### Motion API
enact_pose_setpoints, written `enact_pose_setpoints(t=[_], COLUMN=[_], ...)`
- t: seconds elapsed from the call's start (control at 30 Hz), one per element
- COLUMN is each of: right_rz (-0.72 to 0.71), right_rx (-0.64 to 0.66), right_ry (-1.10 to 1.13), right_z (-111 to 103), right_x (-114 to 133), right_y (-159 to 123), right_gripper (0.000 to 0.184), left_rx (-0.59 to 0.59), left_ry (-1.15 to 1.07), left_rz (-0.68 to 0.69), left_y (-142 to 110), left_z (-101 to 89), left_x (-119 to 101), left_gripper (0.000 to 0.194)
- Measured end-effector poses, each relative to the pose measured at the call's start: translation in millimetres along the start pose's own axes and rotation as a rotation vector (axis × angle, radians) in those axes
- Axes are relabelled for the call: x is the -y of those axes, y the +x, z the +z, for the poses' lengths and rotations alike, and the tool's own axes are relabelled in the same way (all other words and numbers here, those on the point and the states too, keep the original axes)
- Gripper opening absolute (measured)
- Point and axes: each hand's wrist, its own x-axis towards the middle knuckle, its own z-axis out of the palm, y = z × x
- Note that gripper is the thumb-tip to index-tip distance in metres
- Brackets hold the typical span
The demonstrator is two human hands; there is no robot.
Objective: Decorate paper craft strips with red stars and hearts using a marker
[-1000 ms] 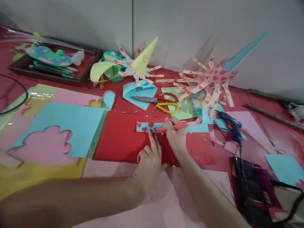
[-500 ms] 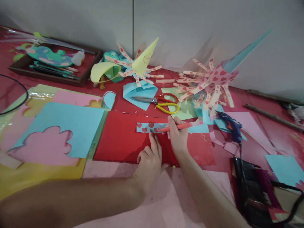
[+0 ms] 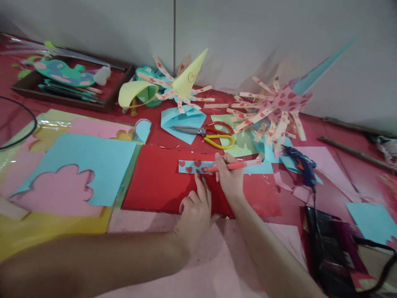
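A narrow light-blue paper strip lies on a red sheet, with several red hearts drawn on its left part. My right hand is closed around a red marker, its tip at the heart furthest right. The strip runs on to the right beneath that hand, which hides its middle. Below the strip, my left hand has its index and middle fingers stretched out, the fingertips on the strip's lower edge. Its other fingers are loosely bent and nothing is in them.
Scissors with red and yellow handles lie behind the strip. Two paper cone figures stand by the wall. A glue gun and black wallet are at the right. A brown tray and cut blue paper lie left.
My right hand and the red marker shift slightly right, then back left, with the tip staying near the same heart. My left hand stays where it was.
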Motion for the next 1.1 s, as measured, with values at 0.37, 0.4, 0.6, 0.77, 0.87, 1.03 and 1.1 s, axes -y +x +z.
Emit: enact_pose_setpoints(t=[0.37, 0.4, 0.6, 0.77, 0.87, 1.03, 1.1], right_rz=[0.016, 0.017, -0.001, -0.007, -0.004, -0.015, -0.015], right_rx=[-0.035, -0.037, 0.008, 0.001, -0.063, -0.074, -0.064], right_ry=[0.031, 0.036, 0.062, 0.033, 0.056, 0.055, 0.042], right_z=[0.6, 0.5, -0.8, -0.4, -1.2, -2.1, -1.7], right_x=[-1.4, -1.0, 0.5, -0.8, -1.4, -1.4, -1.2], right_y=[-0.2, -0.1, -0.2, 0.1, 0.4, 0.1, -0.1], right_gripper=[0.034, 0.034, 0.036, 0.036, 0.036, 0.037, 0.037], left_rx=[-0.016, -0.019, -0.029, -0.028, -0.048, -0.061, -0.065], left_ry=[0.045, 0.041, 0.034, 0.065, 0.087, 0.104, 0.112], left_rz=[0.021, 0.021, 0.01, 0.013, 0.013, 0.024, 0.024], left_y=[-0.6, -0.5, 0.0, -0.3, -0.3, -0.3, -0.6], left_z=[-0.5, -0.2, 1.1, 2.1, 2.4, 2.9, 3.5], left_x=[0.5, 0.3, -0.6, -0.8, -1.0, -1.3, -1.6], left_gripper=[0.073, 0.073, 0.073, 0.074, 0.075, 0.076, 0.076])
